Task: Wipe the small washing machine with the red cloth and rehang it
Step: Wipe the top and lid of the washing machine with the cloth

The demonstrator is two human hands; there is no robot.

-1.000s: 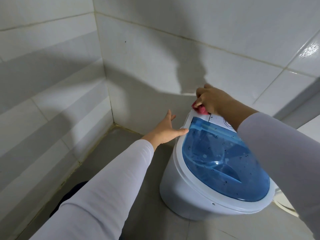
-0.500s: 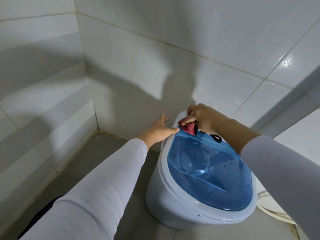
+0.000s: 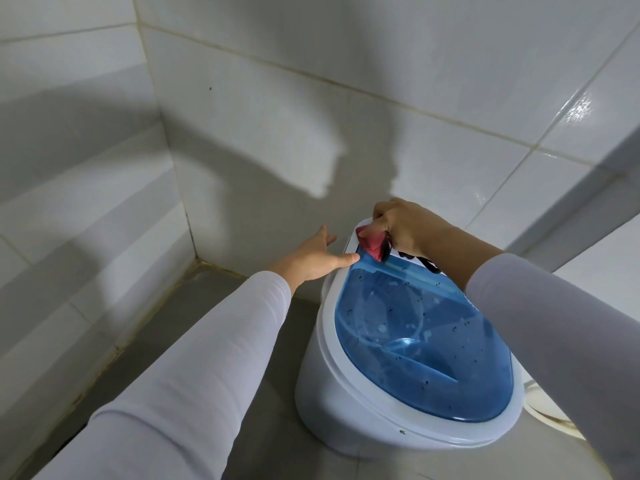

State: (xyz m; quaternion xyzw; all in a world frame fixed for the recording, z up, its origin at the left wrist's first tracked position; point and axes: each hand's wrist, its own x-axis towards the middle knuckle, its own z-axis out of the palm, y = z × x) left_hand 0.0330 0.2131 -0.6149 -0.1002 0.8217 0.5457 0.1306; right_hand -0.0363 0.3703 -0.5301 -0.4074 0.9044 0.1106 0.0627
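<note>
Washer: small white tub (image 3: 322, 382) on the grey floor (image 3: 221, 299), set in the tiled corner with its back end close to the rear wall (image 3: 311, 109); a see-through blue lid (image 3: 415, 344), flecked with dark specks, covers most of the top inside a white rim.
Cloth: red, bunched small (image 3: 372, 245), lying on the white control strip at the washer's far left corner, just above the lid's back edge; part of it is hidden under the hand.
Right hand: (image 3: 403, 226) fingers curled down and pinching the cloth against the top; white sleeve along the arm.
Left hand: (image 3: 311, 259) fingers straight and together, thumb tip touching the rim at the lid's near left corner, palm beside the washer's side; it holds nothing.
Edges: side wall (image 3: 86, 209) stands well apart from the washer on the left, with bare floor between; a pale hose (image 3: 550, 414) curves on the floor just right of the tub.
</note>
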